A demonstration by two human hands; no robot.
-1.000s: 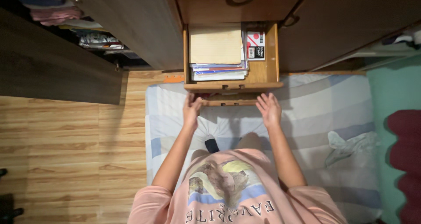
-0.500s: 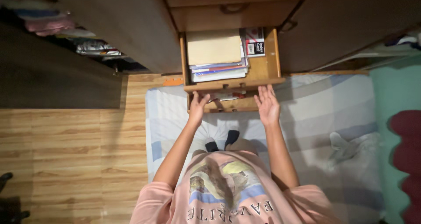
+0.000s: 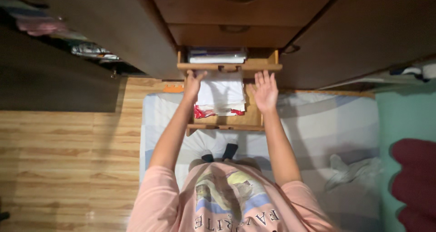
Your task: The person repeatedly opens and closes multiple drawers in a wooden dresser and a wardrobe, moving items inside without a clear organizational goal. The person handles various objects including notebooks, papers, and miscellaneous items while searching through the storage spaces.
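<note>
A white stack of papers [image 3: 221,92] with a red-edged sheet at its bottom lies in the lower drawer [image 3: 225,123], which is pulled out over the bed [image 3: 318,123]; the stack fills the drawer's far half, and bare wood floor shows at its 6 o'clock side, up to the front rail. Just above, at 12 o'clock, the upper drawer [image 3: 229,67] stands almost shut, and only a thin strip of white and blue folders [image 3: 217,55] shows inside it. The left hand [image 3: 194,83] presses against the upper drawer's front at its left end, fingers together. The right hand [image 3: 265,89] is held flat with fingers spread, fingertips at the same drawer front's right end. An orange tag [image 3: 173,89] lies on the wooden floor [image 3: 63,145] at 9 o'clock from the left hand. Two more shut drawer fronts sit above. A crumpled white cloth [image 3: 349,170] lies on the bed at 4 o'clock, well apart from the drawers.
</note>
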